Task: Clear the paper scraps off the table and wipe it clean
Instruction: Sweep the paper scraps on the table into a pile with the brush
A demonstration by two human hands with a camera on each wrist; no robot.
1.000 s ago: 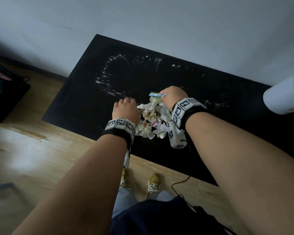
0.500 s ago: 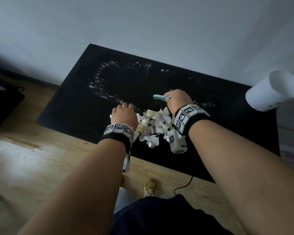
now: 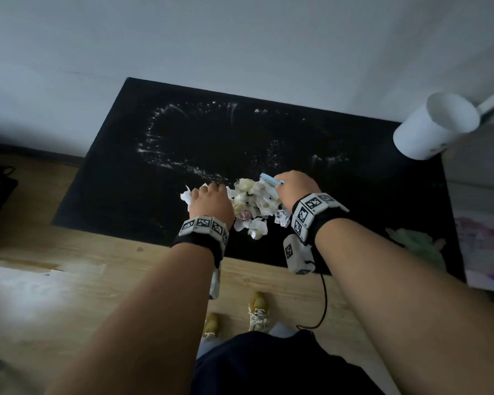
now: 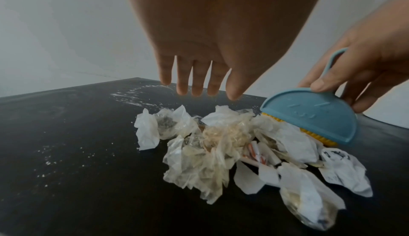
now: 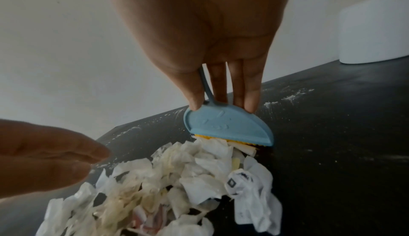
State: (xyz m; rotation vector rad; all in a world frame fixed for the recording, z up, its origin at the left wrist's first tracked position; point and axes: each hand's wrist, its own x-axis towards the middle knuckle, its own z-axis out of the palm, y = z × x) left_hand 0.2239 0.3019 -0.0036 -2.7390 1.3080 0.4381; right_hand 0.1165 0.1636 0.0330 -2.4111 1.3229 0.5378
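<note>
A heap of crumpled white paper scraps (image 3: 254, 203) lies on the black table (image 3: 240, 132) near its front edge. My right hand (image 3: 294, 186) pinches a small blue brush with yellow bristles (image 5: 228, 126) by its handle. The bristles press against the far right side of the paper heap (image 5: 177, 178). My left hand (image 4: 199, 89) hangs over the heap's left side with straight fingers pointing down and holds nothing. The paper heap (image 4: 221, 143) sits between both hands.
White powder streaks (image 3: 160, 143) curve across the tabletop behind the heap. A white cylindrical bin (image 3: 437, 126) stands at the table's far right corner. A pale green cloth (image 3: 417, 243) lies at the front right. Wooden floor and my shoes are below the table edge.
The brush and the left hand have kept the scraps bunched between them near the front edge. The head view has swung right, bringing the white bin and green cloth into view.
</note>
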